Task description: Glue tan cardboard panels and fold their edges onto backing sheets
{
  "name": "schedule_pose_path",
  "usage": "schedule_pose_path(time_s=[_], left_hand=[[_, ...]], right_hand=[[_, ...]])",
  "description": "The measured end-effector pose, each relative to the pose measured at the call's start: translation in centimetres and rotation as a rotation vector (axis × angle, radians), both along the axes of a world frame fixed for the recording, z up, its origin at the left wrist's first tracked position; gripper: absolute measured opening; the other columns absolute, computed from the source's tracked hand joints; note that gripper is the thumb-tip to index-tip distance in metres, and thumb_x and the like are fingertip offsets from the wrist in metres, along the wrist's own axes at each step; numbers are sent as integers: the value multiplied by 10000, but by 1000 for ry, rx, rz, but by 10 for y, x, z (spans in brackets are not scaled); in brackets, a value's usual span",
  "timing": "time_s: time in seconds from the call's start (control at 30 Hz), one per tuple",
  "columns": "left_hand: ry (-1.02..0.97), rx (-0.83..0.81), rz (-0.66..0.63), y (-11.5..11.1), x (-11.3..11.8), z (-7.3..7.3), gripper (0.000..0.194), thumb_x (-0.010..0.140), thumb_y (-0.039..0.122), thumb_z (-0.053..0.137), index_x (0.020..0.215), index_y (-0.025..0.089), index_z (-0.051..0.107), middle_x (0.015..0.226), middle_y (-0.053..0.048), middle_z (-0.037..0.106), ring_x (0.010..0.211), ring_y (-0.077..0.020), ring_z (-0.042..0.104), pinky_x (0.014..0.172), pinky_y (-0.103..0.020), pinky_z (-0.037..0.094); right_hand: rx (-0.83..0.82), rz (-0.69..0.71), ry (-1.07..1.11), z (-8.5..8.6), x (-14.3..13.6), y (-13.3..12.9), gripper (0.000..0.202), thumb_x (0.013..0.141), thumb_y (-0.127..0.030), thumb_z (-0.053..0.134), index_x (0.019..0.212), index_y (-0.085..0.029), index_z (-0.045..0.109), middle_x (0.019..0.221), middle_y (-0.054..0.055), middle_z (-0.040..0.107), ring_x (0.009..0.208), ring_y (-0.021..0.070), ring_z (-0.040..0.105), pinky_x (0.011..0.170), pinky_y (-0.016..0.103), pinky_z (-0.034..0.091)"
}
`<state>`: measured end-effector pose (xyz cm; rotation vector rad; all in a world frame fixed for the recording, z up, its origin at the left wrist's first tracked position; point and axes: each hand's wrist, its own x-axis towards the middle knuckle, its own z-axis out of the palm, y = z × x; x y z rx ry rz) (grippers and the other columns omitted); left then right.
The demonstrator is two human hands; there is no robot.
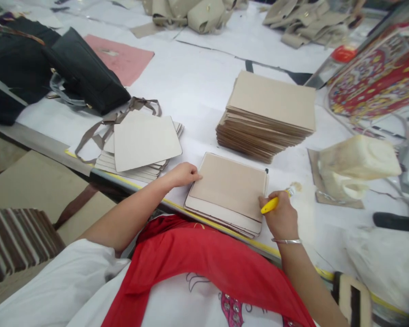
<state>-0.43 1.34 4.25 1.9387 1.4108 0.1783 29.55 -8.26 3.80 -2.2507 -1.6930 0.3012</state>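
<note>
A tan panel (233,181) lies on a small stack of pale boards (221,212) at the table's front edge. At the panel's left edge, my left hand (186,175) has its fingers closed; the fingertips touch the edge. My right hand (281,215) is wrapped round a brush with a yellow handle (270,205), its bristles pointing away to the upper right. Fingers of that hand also touch the panel's right edge. Behind stands a tall stack of tan panels (272,102). To the left, more pale boards (146,141) are piled unevenly.
A cut-open plastic container (359,156) sits on a board at the right. Black bags (88,68) and a pink sheet (122,56) lie at the upper left. A red-capped jar (330,68) and a patterned red bag (378,86) stand at the upper right.
</note>
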Motion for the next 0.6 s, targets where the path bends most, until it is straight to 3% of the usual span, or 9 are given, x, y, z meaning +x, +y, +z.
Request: schedule_pose_path(time_s=[0.27, 0.43, 0.5, 0.6], left_hand=[[115, 46, -33, -4, 5, -1, 345, 739, 454, 488, 546, 171, 526, 491, 5, 477, 503, -126, 401, 518, -255, 224], [329, 94, -94, -5, 6, 11, 420, 770, 542, 442, 603, 180, 573, 554, -31, 551, 555, -170, 481, 518, -261, 247], [449, 178, -78, -7, 6, 17, 464, 739, 608, 466, 617, 178, 592, 597, -55, 575, 581, -199, 510, 518, -271, 266], [444, 501, 10, -12, 12, 21, 449, 783, 583, 453, 727, 171, 624, 724, -83, 605, 670, -223, 544, 564, -290, 338]], right_hand=[[-3, 36, 62, -4, 0, -4, 204, 811, -322, 480, 962, -189, 451, 664, 14, 575, 553, 154, 521, 528, 241, 302], [9, 29, -76, 6, 3, -5, 265, 781, -343, 541, 971, -187, 441, 667, 8, 559, 548, 156, 508, 516, 244, 266], [54, -23, -123, 16, 12, -5, 307, 762, -379, 569, 967, -189, 441, 684, 10, 558, 558, 162, 508, 514, 246, 265], [231, -100, -121, 30, 23, -2, 251, 809, -376, 510, 957, -186, 442, 742, 26, 569, 611, 168, 528, 538, 253, 309]])
